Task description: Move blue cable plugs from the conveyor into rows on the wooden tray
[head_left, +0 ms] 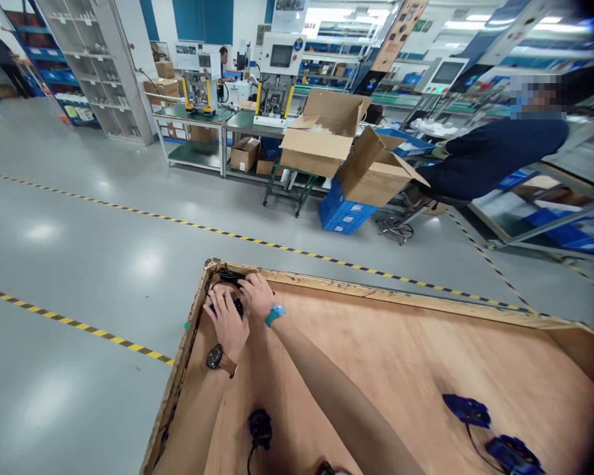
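In the far left corner of a shallow wooden box (pixel 376 369), both hands work close together. My left hand (pixel 228 322), with a brown-strapped watch, is bent over a small dark-blue device (pixel 238 307) that it mostly hides. Just beside it, my right hand (pixel 258 295), wearing a teal wristband, has its fingers closed at a bundle of black cable (pixel 229 274). Fingertips of both hands are partly hidden. Another dark-blue device (pixel 260 429) with a black cord lies nearer on the wood. Two more blue devices, one here (pixel 468 410) and one here (pixel 515 455), lie to the right.
Raised wooden edges (pixel 356 285) border the box. Beyond are yellow-black floor tape (pixel 287 248), open cardboard boxes (pixel 321 135), blue crates (pixel 345 210) and machines on benches (pixel 274 79). A seated person (pixel 499 155) works at the right. A dark round object (pixel 329 468) shows at the bottom edge.
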